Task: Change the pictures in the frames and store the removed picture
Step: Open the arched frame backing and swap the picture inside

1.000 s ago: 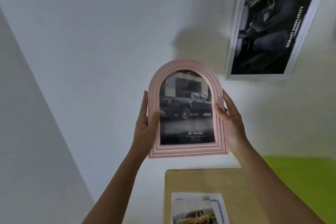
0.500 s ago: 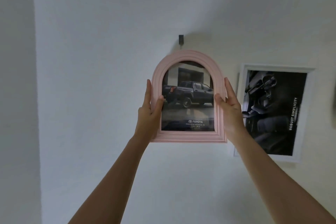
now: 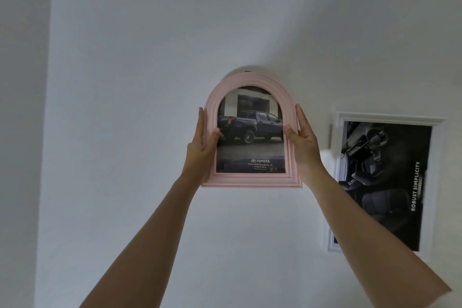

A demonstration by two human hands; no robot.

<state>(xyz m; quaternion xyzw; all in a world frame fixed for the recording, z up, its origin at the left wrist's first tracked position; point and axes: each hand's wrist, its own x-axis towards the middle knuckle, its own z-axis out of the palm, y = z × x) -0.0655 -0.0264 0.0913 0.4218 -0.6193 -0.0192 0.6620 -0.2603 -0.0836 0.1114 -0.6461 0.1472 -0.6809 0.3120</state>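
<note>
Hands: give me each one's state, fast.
Left hand: holding the pink frame by its left edge, thumb on front.
Right hand: holding the pink frame by its right edge, thumb on front.

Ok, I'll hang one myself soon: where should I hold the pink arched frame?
Take the pink arched frame by its two straight side rails, one hand from each side, as the left hand and right hand do: thumbs on the front moulding, fingers along the outer edge. That leaves the curved top free at the wall hook.
</note>
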